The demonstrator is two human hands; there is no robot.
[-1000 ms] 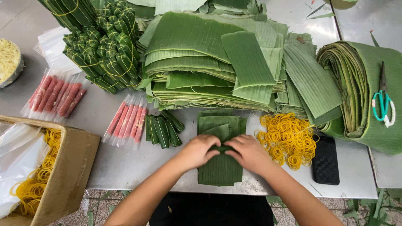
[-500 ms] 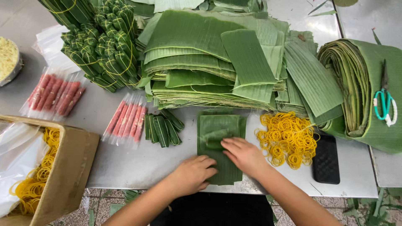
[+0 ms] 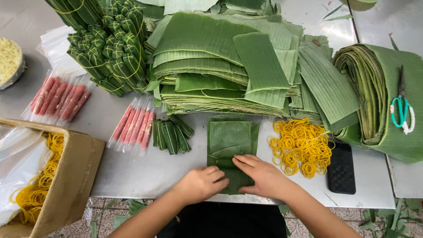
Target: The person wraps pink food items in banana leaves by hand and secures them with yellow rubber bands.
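A small stack of cut green banana-leaf pieces (image 3: 230,140) lies flat at the table's near edge. My left hand (image 3: 202,183) rests curled on its near left corner, fingers pressing the leaf. My right hand (image 3: 261,176) lies flat on the near part of the same stack, fingers pointing left. Several leaf-wrapped rolls (image 3: 172,135) sit just left of the stack. A packet of pink sausage sticks (image 3: 133,125) lies beside them. A heap of yellow rubber bands (image 3: 301,147) is right of the stack.
A big pile of banana leaves (image 3: 229,66) fills the table's back, with bundles of wrapped rolls (image 3: 110,48) at back left. A black phone (image 3: 341,168), green-handled scissors (image 3: 402,110) on folded leaves, a second sausage packet (image 3: 59,98) and a cardboard box (image 3: 72,176) of rubber bands surround the work spot.
Both hands slid back from the middle of the leaf stack to its near end. The leaf piece they held bunched together a second ago now lies spread flat.
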